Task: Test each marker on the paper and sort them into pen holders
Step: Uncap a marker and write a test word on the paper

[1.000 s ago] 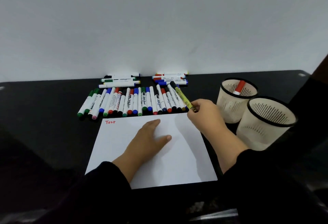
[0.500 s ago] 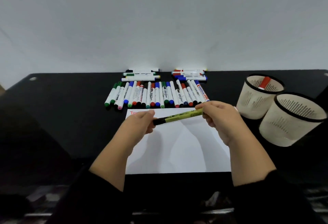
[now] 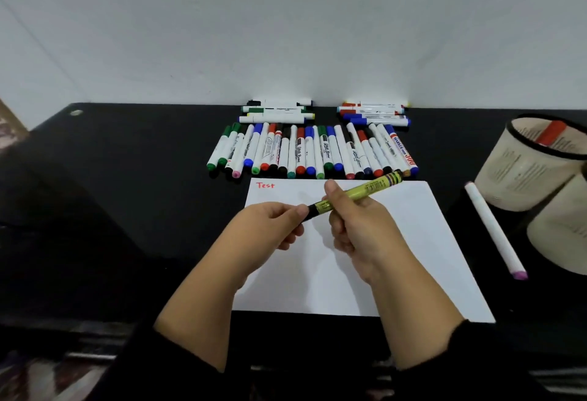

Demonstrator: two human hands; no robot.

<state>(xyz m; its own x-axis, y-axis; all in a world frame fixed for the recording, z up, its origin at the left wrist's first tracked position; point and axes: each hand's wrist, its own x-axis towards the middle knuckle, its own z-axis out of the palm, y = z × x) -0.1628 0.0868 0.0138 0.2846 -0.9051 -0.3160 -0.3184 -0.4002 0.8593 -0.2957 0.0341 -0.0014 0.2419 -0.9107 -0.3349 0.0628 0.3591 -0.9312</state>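
Both hands hold one yellow-green marker (image 3: pixel 355 194) above the white paper (image 3: pixel 397 242), the barrel slanting up and to the right. The left hand (image 3: pixel 270 226) pinches the black cap end between curled fingers and thumb, so that end sits inside its grip; the right hand (image 3: pixel 355 222) wraps the middle of the barrel, thumb on top, and the far end sticks out past its grip toward the row of markers (image 3: pixel 313 153). The barrel is a smooth round tube with dark printed bands near its far tip. The paper is a flat matte sheet lying on the glossy black tabletop (image 3: pixel 127 194), with "Test" written in red at its upper left corner. The markers in the row lie side by side beyond the paper, white plastic tubes with green, blue, red, black and pink caps; two small stacks lie crosswise behind them. At the right stand two pale round pen holders (image 3: pixel 521 172) with dark rims, touching each other, the farther one holding a red-capped marker. A white marker with a pink end (image 3: pixel 495 232) lies just beside them.
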